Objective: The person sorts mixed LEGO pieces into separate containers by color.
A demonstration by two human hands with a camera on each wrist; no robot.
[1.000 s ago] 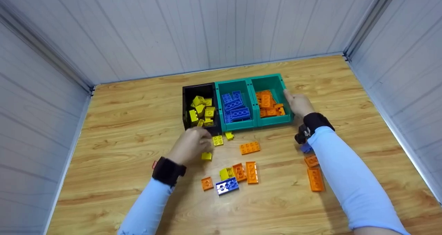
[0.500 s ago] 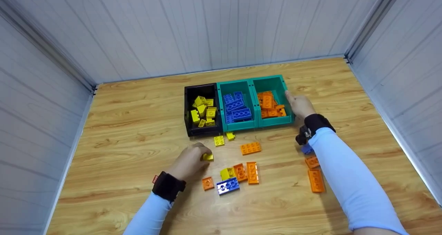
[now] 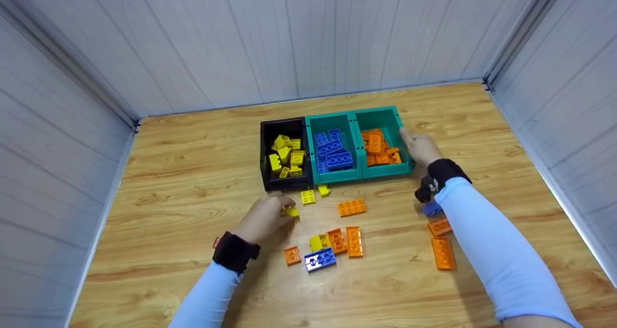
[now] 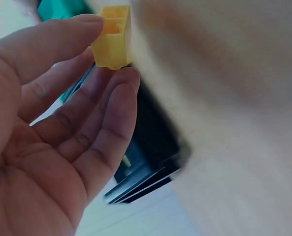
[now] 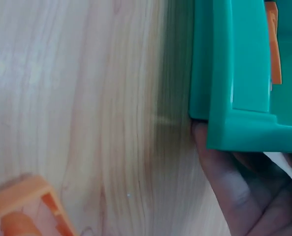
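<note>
My left hand (image 3: pixel 265 217) pinches a yellow toy brick (image 4: pixel 112 42) between thumb and fingertips, just in front of the black bin (image 3: pixel 264 173). In the left wrist view the brick's hollow underside shows. Several yellow bricks lie in the black bin. My right hand (image 3: pixel 422 149) rests against the outer right side of the right green bin (image 3: pixel 404 166), which holds orange bricks (image 3: pixel 376 143). Part of that hand is hidden behind the bin's wall in the right wrist view. Blue bricks (image 3: pixel 339 160) fill the front of the middle green bin (image 3: pixel 332 177).
On the wooden table (image 3: pixel 183 173) lie a yellow square brick (image 3: pixel 308 197), a small yellow brick (image 3: pixel 323 191), an orange brick (image 3: pixel 352 207) and a cluster with a blue brick (image 3: pixel 320 260). An orange brick (image 3: pixel 442 253) lies by the right forearm. Pale walls (image 3: pixel 308 38) enclose the table.
My left hand has come back from the front of the black bin, taken hold of a yellow brick from the table, and moved slightly toward the bin. My right hand stays at the green bin.
</note>
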